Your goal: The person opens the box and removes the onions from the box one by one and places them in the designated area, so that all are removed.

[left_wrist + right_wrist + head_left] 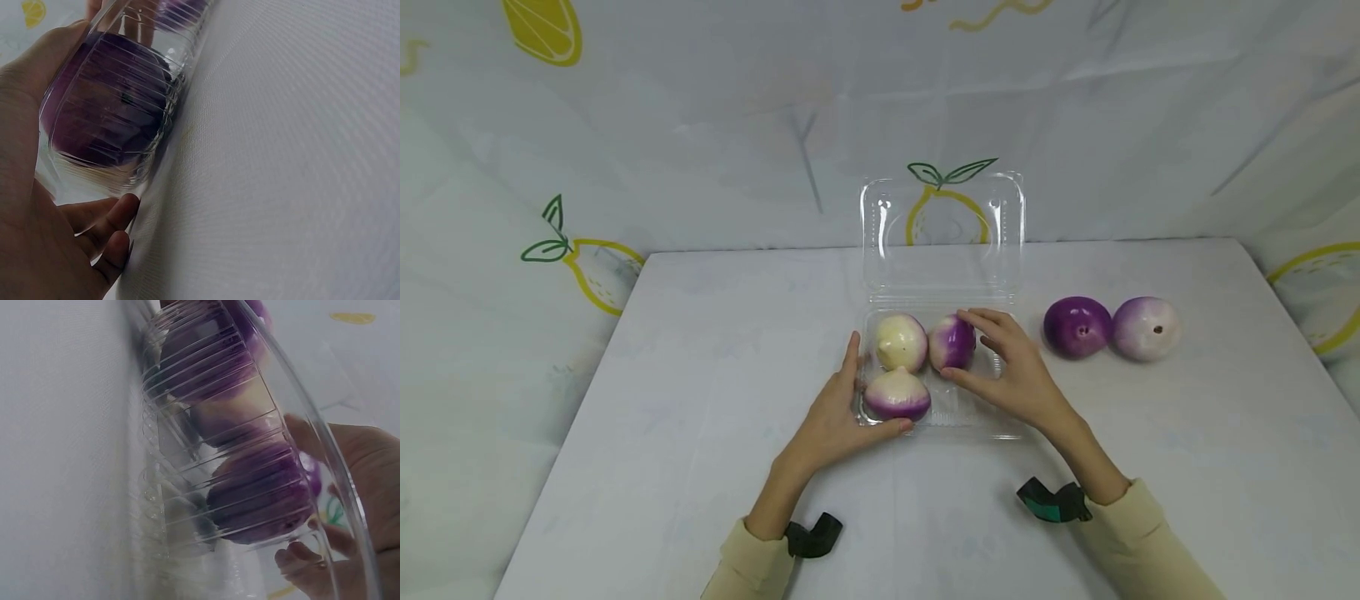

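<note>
Head view, observed on site: right-hand grip [1011, 371] pinches a purple-and-white vegetable [953, 343] within the rear part of a clear container [970, 417]. Left-hand grip [829, 418] holds the container's front left corner between thumb and fingers. Left of the pinched item sits a pale vegetable [899, 343]; before it, a purple-based vegetable [897, 396]. Lid [943, 271] stands raised behind. Rightward on the desk [737, 350]: a dark purple vegetable [1077, 327] beside a whitish vegetable [1147, 329].
</note>
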A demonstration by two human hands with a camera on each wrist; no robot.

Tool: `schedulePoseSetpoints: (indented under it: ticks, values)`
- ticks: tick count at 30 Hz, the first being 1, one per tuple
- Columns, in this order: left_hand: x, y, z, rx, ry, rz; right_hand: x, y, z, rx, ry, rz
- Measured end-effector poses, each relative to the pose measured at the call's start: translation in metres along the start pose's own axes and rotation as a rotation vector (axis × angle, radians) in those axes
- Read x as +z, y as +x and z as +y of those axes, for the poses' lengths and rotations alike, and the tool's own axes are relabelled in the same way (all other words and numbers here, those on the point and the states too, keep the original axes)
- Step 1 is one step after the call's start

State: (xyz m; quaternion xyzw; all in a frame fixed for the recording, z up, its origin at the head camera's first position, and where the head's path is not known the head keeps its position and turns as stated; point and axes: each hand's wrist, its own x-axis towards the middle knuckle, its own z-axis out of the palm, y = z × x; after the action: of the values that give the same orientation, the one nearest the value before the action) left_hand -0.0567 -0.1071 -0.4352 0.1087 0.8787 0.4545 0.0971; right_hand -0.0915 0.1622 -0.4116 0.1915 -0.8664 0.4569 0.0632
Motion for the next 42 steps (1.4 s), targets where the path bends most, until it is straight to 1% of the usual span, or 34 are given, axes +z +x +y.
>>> schedulePoseSetpoints:
  ticks: [5, 9, 17, 21, 27, 34, 42]
  values:
    - [0.0001, -0.0004, 0.0003, -0.008, 0.005, 0.000, 0.0007, 0.0007, -0.0006, 0.030, -0.046, -0.028]
    - [0.0003, -0.0003, 0.0002, -0.017, 0.005, -0.001, 0.0008, 0.0010, -0.0009, 0.039, -0.063, -0.045]
    - [0.0008, 0.0004, -0.0007, -0.010, 0.010, 0.000, 0.0007, 0.0017, 0.0003, 0.036, -0.036, -0.099]
    - [0.0010, 0.0006, -0.0014, 0.001, 0.014, 0.004, 0.0009, 0.0021, 0.0004, 0.033, -0.019, -0.113]
    - [0.0012, 0.0007, -0.0022, -0.002, 0.021, 0.006, 0.0021, 0.0020, 0.0004, 0.020, -0.020, -0.110]
    - [0.0009, 0.0004, -0.0013, -0.012, 0.021, 0.001, 0.0024, 0.0007, 0.0002, 0.036, -0.031, -0.110]
    - [0.0002, 0.0009, 0.0004, -0.025, 0.015, -0.003, 0.0023, -0.0005, 0.0002, 0.027, -0.044, -0.062]
